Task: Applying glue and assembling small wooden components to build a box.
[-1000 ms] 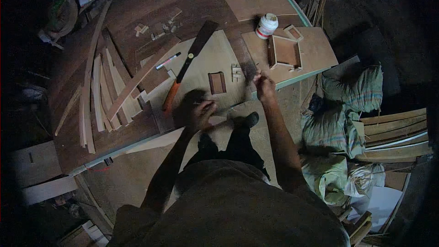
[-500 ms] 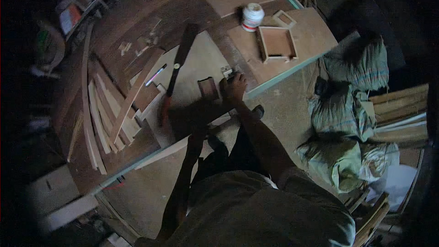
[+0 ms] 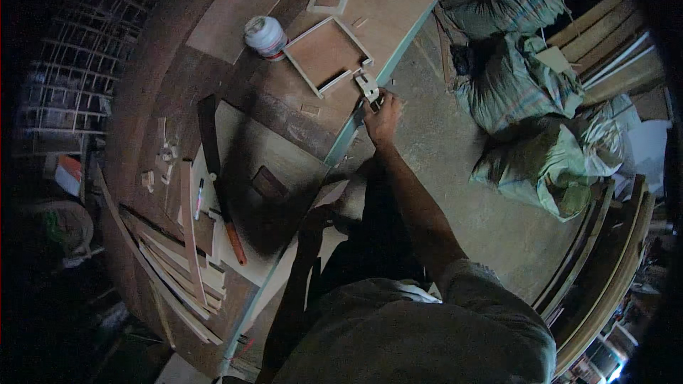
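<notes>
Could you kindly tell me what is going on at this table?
A person's right hand has its fingers on a small pale wooden piece at the table's edge, close beside a shallow open wooden box. The left hand is in shadow by the near edge; whether it holds anything cannot be told. A white jar stands next to the box, and a long dark tool with an orange handle lies farther left.

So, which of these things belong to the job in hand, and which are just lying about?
Probably in the job:
small pale wooden piece, held by the right hand
shallow wooden tray next to it
perhaps the white jar

Apparently lying about:
orange-handled tool
pen
wooden strips
sacks
</notes>
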